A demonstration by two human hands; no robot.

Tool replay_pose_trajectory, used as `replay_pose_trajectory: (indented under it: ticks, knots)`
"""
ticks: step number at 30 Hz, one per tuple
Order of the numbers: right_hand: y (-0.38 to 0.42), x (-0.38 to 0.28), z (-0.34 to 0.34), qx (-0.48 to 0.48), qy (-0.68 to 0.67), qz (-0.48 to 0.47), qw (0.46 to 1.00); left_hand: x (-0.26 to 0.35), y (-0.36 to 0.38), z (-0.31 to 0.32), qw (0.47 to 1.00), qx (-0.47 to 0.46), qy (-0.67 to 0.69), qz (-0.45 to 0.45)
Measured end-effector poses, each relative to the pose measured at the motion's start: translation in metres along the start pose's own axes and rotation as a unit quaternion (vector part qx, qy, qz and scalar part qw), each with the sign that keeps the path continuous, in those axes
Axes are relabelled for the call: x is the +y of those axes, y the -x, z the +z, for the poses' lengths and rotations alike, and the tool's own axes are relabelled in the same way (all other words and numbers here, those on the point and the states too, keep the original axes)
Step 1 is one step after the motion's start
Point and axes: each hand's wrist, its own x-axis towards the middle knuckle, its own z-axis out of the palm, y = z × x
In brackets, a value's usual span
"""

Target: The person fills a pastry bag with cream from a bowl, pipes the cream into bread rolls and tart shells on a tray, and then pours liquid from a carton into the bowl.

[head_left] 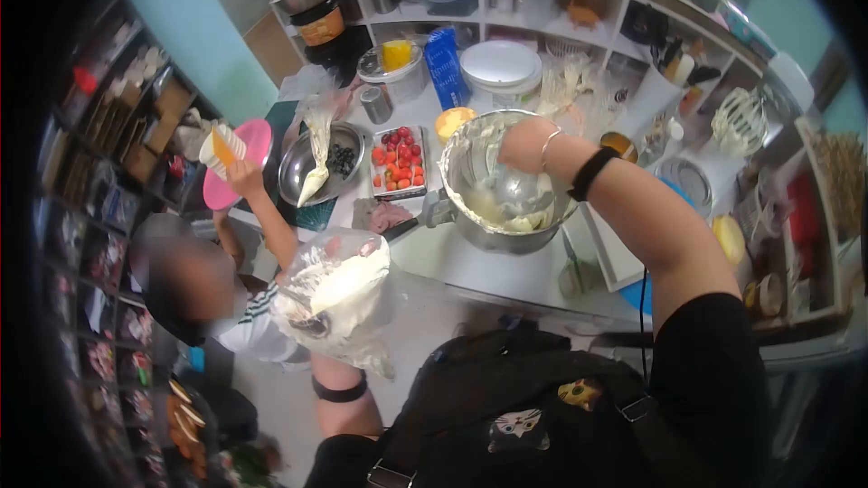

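My left hand is mostly hidden by a clear plastic piping bag [348, 285] that it holds up over the floor, off the table's front edge. The bag gapes wide at the top and has a thick mass of pale cream inside. My right hand [524, 146] reaches down into a large metal mixing bowl [511, 240] on the table. Its fingers are bent around something clear or shiny that I cannot make out. Pale cream coats the bowl's wall, and more lies at the bottom.
Left of the bowl are a tray of strawberries and cherries [399, 161], a metal bowl [294, 172] with dark berries, and a filled piping bag [318, 140]. Another person [262, 217] at left holds a pink plate [258, 145] and a pale cup. A whisk [740, 122] stands right.
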Motion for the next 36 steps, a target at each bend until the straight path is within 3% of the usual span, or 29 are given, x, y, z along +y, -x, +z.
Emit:
replay_pose_trajectory:
  ticks: [5, 9, 11, 13, 15, 19, 22, 25, 29, 32, 33, 36]
  knots:
    - [0.042, 0.032, -0.066, -0.035, -0.09, 0.073, 0.993, 0.003, 0.015, -0.008, 0.996, 0.029, -0.077, 0.038]
    - [0.047, 0.032, -0.066, -0.13, 0.0, 0.128, 0.983, -0.001, 0.019, -0.009, 0.994, 0.04, -0.088, 0.049]
    - [0.045, 0.007, -0.027, -0.095, -0.03, 0.068, 0.993, -0.003, 0.019, -0.009, 0.993, 0.04, -0.098, 0.054]
    - [0.051, -0.029, -0.031, -0.08, -0.087, 0.042, 0.992, -0.004, 0.019, -0.008, 0.992, 0.041, -0.105, 0.054]
    - [0.047, -0.039, -0.04, -0.123, -0.174, 0.043, 0.976, -0.006, 0.017, -0.008, 0.992, 0.046, -0.105, 0.053]
    - [0.048, -0.031, -0.021, -0.107, -0.434, 0.103, 0.888, -0.014, 0.012, -0.007, 0.992, 0.046, -0.108, 0.044]
    - [0.072, -0.015, -0.026, -0.074, -0.543, 0.164, 0.82, -0.018, 0.007, -0.008, 0.992, 0.043, -0.113, 0.034]
    - [0.101, -0.007, -0.03, -0.046, -0.575, 0.17, 0.799, -0.023, -0.003, -0.007, 0.992, 0.043, -0.115, 0.02]
    - [0.145, 0.0, -0.015, -0.016, -0.707, 0.259, 0.658, -0.033, -0.026, -0.007, 0.993, 0.034, -0.115, -0.02]
    - [0.174, -0.008, -0.034, 0.074, -0.729, 0.197, 0.652, -0.045, -0.048, -0.008, 0.991, 0.014, -0.108, -0.077]
    - [0.19, -0.024, -0.038, 0.125, -0.753, 0.167, 0.624, -0.049, -0.054, -0.007, 0.99, 0.007, -0.107, -0.097]
    - [0.202, -0.056, -0.066, 0.234, -0.55, 0.089, 0.796, -0.064, -0.071, -0.006, 0.986, -0.02, -0.104, -0.132]
